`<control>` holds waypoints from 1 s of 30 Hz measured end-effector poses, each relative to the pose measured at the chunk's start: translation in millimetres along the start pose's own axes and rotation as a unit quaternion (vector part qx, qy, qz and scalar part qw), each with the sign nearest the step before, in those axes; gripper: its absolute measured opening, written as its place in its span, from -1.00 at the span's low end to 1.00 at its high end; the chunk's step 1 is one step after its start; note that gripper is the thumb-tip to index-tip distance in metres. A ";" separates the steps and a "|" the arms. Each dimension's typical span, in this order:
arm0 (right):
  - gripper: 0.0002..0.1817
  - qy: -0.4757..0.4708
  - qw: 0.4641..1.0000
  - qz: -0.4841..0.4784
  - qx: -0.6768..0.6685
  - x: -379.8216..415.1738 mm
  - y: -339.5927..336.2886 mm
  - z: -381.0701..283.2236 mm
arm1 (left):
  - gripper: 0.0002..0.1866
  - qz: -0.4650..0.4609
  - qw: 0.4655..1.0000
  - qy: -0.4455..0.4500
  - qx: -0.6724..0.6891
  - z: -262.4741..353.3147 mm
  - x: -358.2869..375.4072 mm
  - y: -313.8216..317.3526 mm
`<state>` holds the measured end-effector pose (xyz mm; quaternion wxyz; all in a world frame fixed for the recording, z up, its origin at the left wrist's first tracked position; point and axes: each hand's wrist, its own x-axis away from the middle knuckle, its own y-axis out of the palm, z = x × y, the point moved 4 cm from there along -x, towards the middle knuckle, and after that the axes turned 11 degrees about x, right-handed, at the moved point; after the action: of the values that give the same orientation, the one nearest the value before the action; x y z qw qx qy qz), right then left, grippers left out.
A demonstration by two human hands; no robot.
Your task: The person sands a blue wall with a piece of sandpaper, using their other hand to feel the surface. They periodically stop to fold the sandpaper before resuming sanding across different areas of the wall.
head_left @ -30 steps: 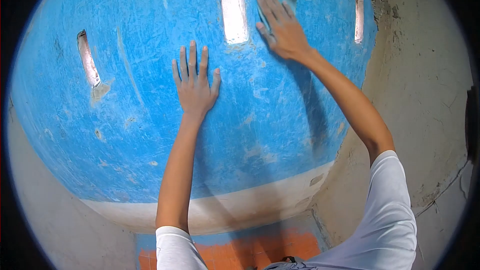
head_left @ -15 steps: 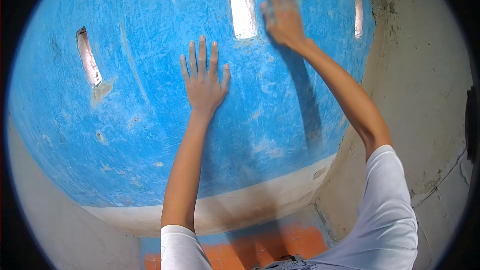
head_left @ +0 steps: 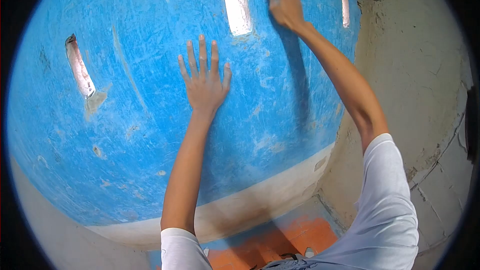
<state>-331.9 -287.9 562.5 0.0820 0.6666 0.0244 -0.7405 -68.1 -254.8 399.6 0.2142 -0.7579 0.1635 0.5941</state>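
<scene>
My left hand (head_left: 206, 82) lies flat against the blue wall (head_left: 150, 160), fingers spread and pointing up, with nothing in it. Higher up and to the right, my right hand (head_left: 286, 5) is pressed at the same wall, just right of the middle slot. Motion smears its fingers, and the top of the frame cuts into them. A thin greyish edge shows beside those fingers; what it belongs to is too blurred to name. Scratches, pale scuffs and chipped spots mark the blue paint.
Three narrow slots pierce the wall: a left one (head_left: 80, 67), a middle one (head_left: 236, 2) and a right one (head_left: 345, 5). A bare grey wall (head_left: 405, 80) meets it at right. Below runs a whitish band (head_left: 240, 210) above an orange tiled floor (head_left: 305, 235).
My right hand has shifted slightly upward, blurred in both frames. My left hand stays at its place. The view has tilted a little, and more floor shows at the bottom.
</scene>
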 end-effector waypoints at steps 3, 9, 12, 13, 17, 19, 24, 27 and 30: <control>-0.31 -0.086 0.995 -0.045 -0.023 -5.6 -10.7 1.4 | -0.32 -0.001 1.000 0.007 -0.001 0.1 0.1 0.5; -0.32 -0.181 0.979 -0.089 -0.022 -15.1 -22.1 -7.9 | -0.32 0.003 1.000 0.010 -0.008 -0.4 0.5 1.5; -0.29 -0.073 0.997 -0.017 0.031 -21.2 -1.1 22.6 | -0.31 0.000 1.000 0.004 -0.010 0.7 0.4 0.7; -0.29 -0.019 0.999 0.025 0.044 -26.1 1.4 24.3 | -0.31 0.000 1.000 0.002 -0.012 0.9 0.2 0.5; -0.29 -0.222 0.971 -0.069 -0.054 -33.7 -22.1 21.5 | -0.31 0.001 1.000 0.001 -0.017 0.7 -1.5 0.9; -0.30 -0.150 0.988 -0.017 -0.035 -38.0 -2.6 44.9 | -0.30 0.000 1.000 0.001 -0.016 3.5 -0.8 0.9; -0.31 -0.239 0.964 -0.053 -0.108 -39.2 -11.9 34.0 | -0.29 0.009 1.000 0.001 -0.020 2.3 -0.4 0.5; -0.27 -0.164 0.982 -0.051 -0.084 -44.3 -9.9 38.6 | -0.29 0.019 1.000 0.006 -0.020 2.0 -0.4 1.9; -0.32 -0.247 0.961 -0.092 -0.079 -37.1 -16.7 18.1 | -0.29 0.021 1.000 0.005 -0.019 2.8 -0.3 0.8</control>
<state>-348.6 -270.8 600.0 0.0689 0.4492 0.1231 -0.8822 -70.9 -254.1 399.2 0.1864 -0.7614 0.1687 0.5975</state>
